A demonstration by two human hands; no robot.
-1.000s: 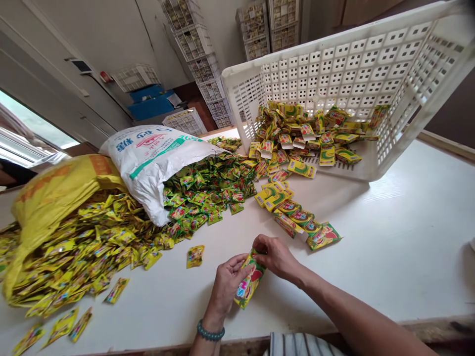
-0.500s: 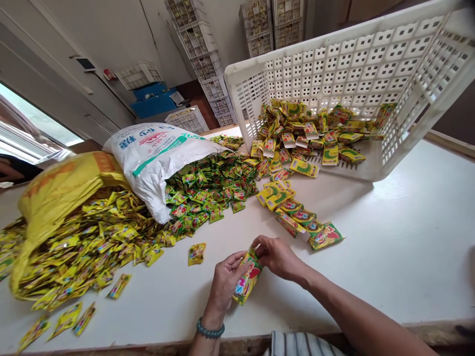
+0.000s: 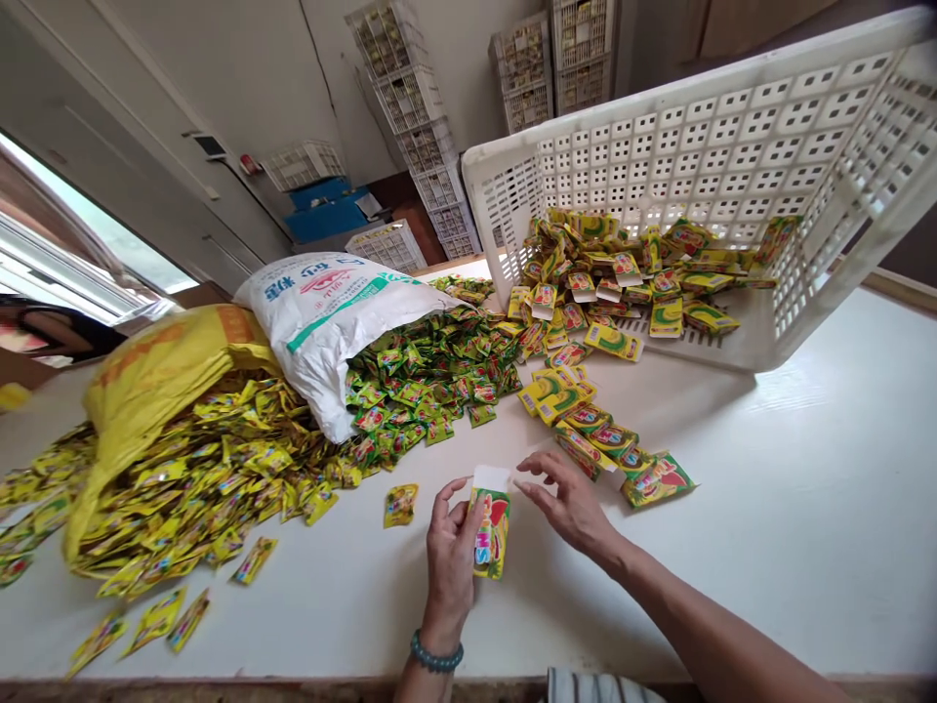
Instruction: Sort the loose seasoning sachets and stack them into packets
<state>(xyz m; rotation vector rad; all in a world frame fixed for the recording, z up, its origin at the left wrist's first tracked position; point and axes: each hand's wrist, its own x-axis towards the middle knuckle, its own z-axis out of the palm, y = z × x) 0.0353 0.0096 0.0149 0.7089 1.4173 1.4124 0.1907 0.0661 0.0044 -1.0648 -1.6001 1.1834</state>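
Observation:
A small green and yellow box stands tilted in my left hand, its white top flap raised. Thumb and fingers of that hand grip its left side; a beaded bracelet circles the wrist. Just right of the flap, my right hand has its fingers apart and nothing visible between them. Beyond it lies a row of yellow boxes, with a larger green and yellow packet at the near end. One yellow sachet rests left of my left hand.
Green sachets spill from a white sack, yellow ones from a yellow bag. A white crate on its side holds many boxes. Stacked crates stand behind. A person's arm shows at far left.
The box's white flap now stands up and the box is more upright. My right hand has come off it, fingers spread. The whole view has shifted slightly.

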